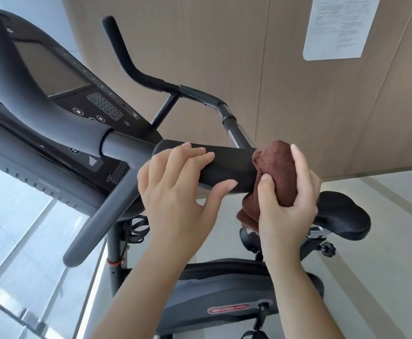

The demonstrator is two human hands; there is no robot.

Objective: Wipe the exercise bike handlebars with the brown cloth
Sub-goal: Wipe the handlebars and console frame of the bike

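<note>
A black foam handlebar grip [227, 165] runs across the middle of the head view. My left hand [175, 192] curls around it from below, fingers over the top and thumb along the underside. My right hand [290, 204] holds the brown cloth [279, 172] bunched over the grip's right end, thumb pressing the cloth's front. Part of the cloth hangs below my right hand. The far handlebar [131, 62] of the exercise bike rises at the upper middle, bare.
A dark console [60, 77] with a screen and keypad fills the upper left. The black saddle [344, 216] sits right of my right hand; the bike's body [222, 289] is below. Wood-panelled wall with a posted paper [337, 25] behind; window at left.
</note>
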